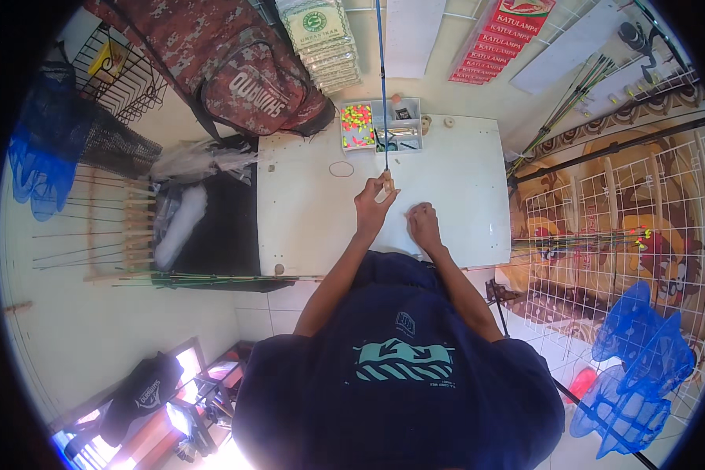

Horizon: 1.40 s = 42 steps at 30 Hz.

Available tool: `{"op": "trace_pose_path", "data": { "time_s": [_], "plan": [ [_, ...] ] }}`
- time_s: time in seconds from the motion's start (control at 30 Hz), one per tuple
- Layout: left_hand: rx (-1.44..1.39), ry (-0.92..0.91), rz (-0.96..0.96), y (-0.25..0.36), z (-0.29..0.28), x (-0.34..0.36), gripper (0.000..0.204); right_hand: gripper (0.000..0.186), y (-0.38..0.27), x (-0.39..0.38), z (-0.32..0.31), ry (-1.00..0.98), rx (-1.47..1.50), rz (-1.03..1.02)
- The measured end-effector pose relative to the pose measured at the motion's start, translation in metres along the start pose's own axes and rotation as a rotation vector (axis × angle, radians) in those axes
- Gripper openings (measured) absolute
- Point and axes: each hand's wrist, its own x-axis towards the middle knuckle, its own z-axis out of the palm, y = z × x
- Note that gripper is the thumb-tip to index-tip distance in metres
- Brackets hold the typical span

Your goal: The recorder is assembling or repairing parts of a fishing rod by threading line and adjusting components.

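Note:
My left hand [374,207] is closed round the short, light wooden handle [388,182] of a thin fishing rod. From it the dark blue rod blank [383,86] points away from me, passing over a divided white tray [421,141] and out at the top of the view. Low over the table, to the right of the handle, my right hand [424,227] has its fingers curled together. Whatever may be in those fingers is too small or hidden to see. Bright yellow, pink and orange small pieces [357,125] fill the tray's left compartment; small tools lie in the others.
The white table [313,227] has a thin ring [341,169] lying on it. A red camouflage bag [251,86] leans at the back left. Hanging packets [317,39] line the wall. Blue nets [634,376] and a wire grid [587,204] with rods stand on the right.

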Motion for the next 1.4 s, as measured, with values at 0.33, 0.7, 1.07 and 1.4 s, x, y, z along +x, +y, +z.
{"op": "trace_pose_path", "data": {
  "time_s": [0.33, 0.7, 1.07, 1.4],
  "plan": [
    [0.035, 0.014, 0.011, 0.003, -0.003, -0.003, 0.035, 0.016, -0.024, 0.037, -0.057, -0.069, 0.741, 0.39],
    [0.002, 0.012, 0.017, -0.001, 0.0, -0.001, 0.035, 0.025, -0.044, 0.058, -0.088, -0.122, 1.305, 0.608],
    [0.022, -0.004, 0.0, 0.005, -0.001, -0.001, 0.035, 0.026, -0.048, 0.071, -0.081, -0.224, 0.99, 0.386],
    [0.011, -0.007, -0.045, 0.01, -0.005, -0.003, 0.033, 0.059, -0.055, 0.094, -0.073, -0.37, 0.608, -0.129]
  ]
}}
